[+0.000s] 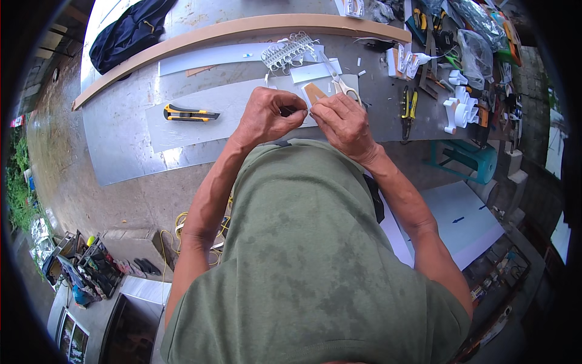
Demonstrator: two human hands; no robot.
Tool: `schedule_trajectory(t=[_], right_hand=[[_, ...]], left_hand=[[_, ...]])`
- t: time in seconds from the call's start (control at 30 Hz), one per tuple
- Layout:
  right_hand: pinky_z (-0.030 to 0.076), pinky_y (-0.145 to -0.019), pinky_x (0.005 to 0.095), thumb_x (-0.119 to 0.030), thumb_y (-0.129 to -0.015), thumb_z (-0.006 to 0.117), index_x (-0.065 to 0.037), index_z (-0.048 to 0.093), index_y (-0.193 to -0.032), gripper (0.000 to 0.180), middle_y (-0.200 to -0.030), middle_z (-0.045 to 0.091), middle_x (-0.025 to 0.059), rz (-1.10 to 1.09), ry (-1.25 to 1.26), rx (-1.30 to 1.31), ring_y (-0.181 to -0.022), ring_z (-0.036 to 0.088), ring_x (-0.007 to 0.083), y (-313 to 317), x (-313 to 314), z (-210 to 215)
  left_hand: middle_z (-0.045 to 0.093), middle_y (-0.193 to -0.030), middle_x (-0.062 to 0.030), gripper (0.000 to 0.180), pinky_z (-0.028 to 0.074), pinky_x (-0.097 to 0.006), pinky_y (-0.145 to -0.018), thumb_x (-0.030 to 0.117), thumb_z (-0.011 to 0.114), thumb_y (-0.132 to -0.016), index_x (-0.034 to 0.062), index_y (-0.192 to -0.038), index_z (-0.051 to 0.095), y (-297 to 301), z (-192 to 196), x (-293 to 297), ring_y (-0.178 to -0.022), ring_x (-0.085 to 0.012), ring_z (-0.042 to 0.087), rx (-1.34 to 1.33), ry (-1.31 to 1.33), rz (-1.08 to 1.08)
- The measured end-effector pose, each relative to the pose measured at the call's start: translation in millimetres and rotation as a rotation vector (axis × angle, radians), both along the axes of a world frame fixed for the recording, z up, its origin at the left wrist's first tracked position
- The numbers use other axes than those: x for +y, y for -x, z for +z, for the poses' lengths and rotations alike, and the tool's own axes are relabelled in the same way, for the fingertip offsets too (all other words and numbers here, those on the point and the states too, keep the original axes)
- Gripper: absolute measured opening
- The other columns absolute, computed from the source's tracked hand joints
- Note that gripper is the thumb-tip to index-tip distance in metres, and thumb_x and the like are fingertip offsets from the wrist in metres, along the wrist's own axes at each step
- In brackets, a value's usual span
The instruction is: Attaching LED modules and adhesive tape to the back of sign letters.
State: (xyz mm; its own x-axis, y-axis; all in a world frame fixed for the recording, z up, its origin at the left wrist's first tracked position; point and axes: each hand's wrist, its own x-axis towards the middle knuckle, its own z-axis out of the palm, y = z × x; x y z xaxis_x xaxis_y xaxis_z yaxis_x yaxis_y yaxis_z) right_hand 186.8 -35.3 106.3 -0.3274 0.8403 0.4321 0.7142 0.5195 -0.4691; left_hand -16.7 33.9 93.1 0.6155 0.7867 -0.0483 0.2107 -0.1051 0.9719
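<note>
My left hand (pixel 270 115) and my right hand (pixel 344 124) come close together over the near edge of the metal table, both closed in a pinch. A small tan-and-white piece (pixel 313 92) sticks out past my right fingers, which grip its near end. What my left fingertips pinch is too small to make out. White-handled scissors (pixel 348 90) lie just beyond my right hand, their blades across a white strip (pixel 307 72). To the left of my hands, a yellow-and-black utility knife (pixel 190 113) lies on a flat grey sheet (pixel 227 124).
A tangled white openwork strip (pixel 291 52) lies beyond my hands, before a long tan bar (pixel 242 26). To the right are yellow-handled pliers (pixel 410 108), white shaped pieces (pixel 464 109) and cluttered tools. A teal stool (pixel 479 162) stands beside the table; dark cloth (pixel 130 35) lies far left.
</note>
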Motion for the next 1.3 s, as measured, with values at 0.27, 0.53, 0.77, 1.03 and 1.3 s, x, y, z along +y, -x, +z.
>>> schedule_trajectory(t=[0.27,0.53,0.77,1.03,1.3], right_hand=[[0.05,-0.068,0.0375,-0.01,-0.077,0.078,-0.005,0.066,-0.094,0.021,-0.089,0.065,0.0071,0.013,0.005,-0.025,-0.081,0.065,0.0254,1,0,2],[0.048,-0.062,0.0356,-0.013,-0.089,0.071,-0.004,0.063,-0.089,0.011,-0.078,0.061,0.0049,-0.15,0.369,0.296,-0.071,0.062,0.0222,9,-5,-3],[0.05,-0.06,0.0298,-0.023,-0.1,0.063,-0.001,0.062,-0.104,0.022,-0.083,0.063,0.0034,-0.284,0.877,0.722,-0.075,0.061,0.0137,9,-6,8],[0.054,-0.07,0.0394,-0.001,-0.079,0.074,-0.002,0.064,-0.103,0.027,-0.092,0.065,0.0127,0.005,0.045,0.09,-0.081,0.066,0.031,1,-3,-8],[0.051,-0.061,0.0321,-0.008,-0.095,0.066,0.001,0.065,-0.102,0.011,-0.074,0.062,0.0017,-0.213,1.201,1.137,-0.066,0.062,0.0144,-1,-5,-2]], left_hand=[[0.071,-0.07,-0.0056,0.009,0.049,-0.025,-0.057,0.002,0.073,-0.08,-0.0004,-0.089,0.077,1,-3,-3,-0.061,-0.005,0.059,0.018,0.0,0.0],[0.07,-0.07,-0.0036,0.009,0.048,-0.025,-0.056,0.002,0.074,-0.081,0.0001,-0.089,0.077,-2,8,-6,-0.062,-0.0041,0.058,0.008,-0.113,0.002],[0.071,-0.071,-0.0016,0.011,0.043,-0.023,-0.053,0.005,0.075,-0.083,-0.0023,-0.09,0.076,-2,0,-3,-0.059,-0.0032,0.054,-0.038,0.131,0.057],[0.07,-0.071,0.0006,0.011,0.042,-0.021,-0.053,0.006,0.075,-0.083,-0.0019,-0.091,0.077,2,5,-1,-0.06,-0.0013,0.052,-0.01,0.21,0.015],[0.072,-0.073,-0.0006,0.01,0.042,-0.024,-0.053,0.004,0.075,-0.081,-0.0003,-0.09,0.077,-1,8,-8,-0.06,-0.0022,0.053,-0.025,-0.131,0.003]])
